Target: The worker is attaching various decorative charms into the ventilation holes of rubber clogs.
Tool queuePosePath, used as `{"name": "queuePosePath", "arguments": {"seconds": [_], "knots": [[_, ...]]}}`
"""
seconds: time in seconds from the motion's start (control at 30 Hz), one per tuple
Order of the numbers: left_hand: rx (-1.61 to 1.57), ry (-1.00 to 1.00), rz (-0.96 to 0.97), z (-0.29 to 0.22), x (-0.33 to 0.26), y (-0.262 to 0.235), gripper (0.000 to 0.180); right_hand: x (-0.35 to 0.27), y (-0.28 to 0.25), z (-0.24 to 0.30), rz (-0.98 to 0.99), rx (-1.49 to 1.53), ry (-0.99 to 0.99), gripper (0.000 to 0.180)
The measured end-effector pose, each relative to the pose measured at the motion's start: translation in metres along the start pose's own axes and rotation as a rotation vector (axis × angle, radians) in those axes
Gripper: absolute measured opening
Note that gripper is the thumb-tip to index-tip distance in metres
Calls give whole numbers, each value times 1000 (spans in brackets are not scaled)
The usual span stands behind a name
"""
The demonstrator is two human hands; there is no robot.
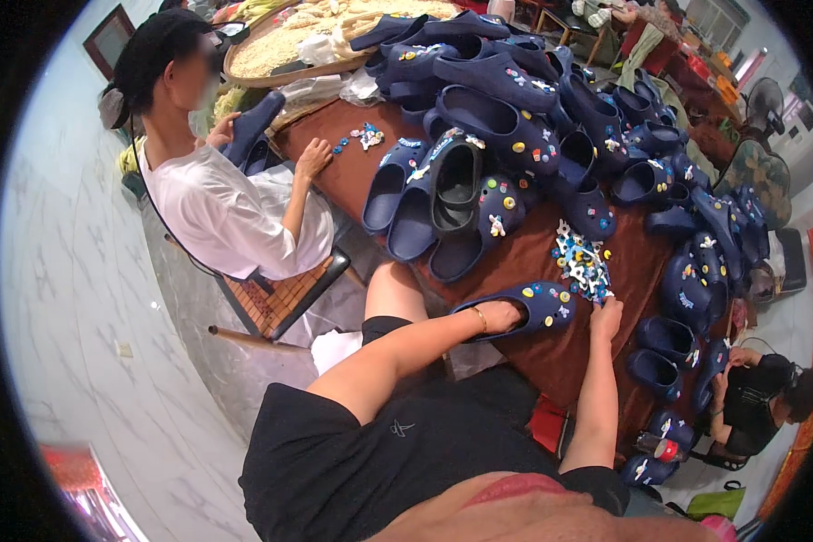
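Navy clog (546, 314) sat around the left grip (504, 316) at the near edge of the table (537, 248), whose brown cloth (637, 294) spread beneath and beyond both grips. The left grip was pushed into the shoe's foot opening, its fingers hidden, so how tightly it held could not be told. Well to its left rose a white, grey-veined wall (81, 244); far off to the right of the right grip (607, 318) stood a fan (765, 104). Far beyond the left grip, a broad round basket (262, 84) held pale yellow bits (271, 54). The right grip was narrow, fingertips at a loose pile of blue, white and yellow charms (580, 260); whether they pinched one could not be told. Past both grips, a heap of decorated navy clogs (488, 108) blocked much of the far side, with a black clog (456, 185) among them. Left of the left grip, a co-worker in white (235, 199) sat on a chair (266, 303); right of the right grip sat another in black (754, 397).
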State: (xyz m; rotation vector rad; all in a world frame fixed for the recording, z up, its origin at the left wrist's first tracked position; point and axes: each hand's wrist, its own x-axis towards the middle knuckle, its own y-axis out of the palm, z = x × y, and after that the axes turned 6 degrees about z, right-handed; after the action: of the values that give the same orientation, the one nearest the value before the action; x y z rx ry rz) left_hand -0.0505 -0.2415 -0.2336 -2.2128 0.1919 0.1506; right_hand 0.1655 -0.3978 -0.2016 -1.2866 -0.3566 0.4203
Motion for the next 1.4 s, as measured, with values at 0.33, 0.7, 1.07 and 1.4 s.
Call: {"name": "queuePosePath", "arguments": {"seconds": [0.33, 0.7, 1.07, 1.4], "knots": [[-62, -182, -16, -2, 20, -17, 22, 33, 37, -48, -252, 275, 21, 18], [52, -221, 33, -7, 8, -8, 24, -2, 39, -51, -302, 518, 65, 10], [80, -152, -28, -8, 14, -6, 22, 12, 37, -45, -305, 608, 208, 11], [43, -137, -76, 2, 11, 0, 21, -56, -2, 45, 411, 1033, 96, 10]]}}
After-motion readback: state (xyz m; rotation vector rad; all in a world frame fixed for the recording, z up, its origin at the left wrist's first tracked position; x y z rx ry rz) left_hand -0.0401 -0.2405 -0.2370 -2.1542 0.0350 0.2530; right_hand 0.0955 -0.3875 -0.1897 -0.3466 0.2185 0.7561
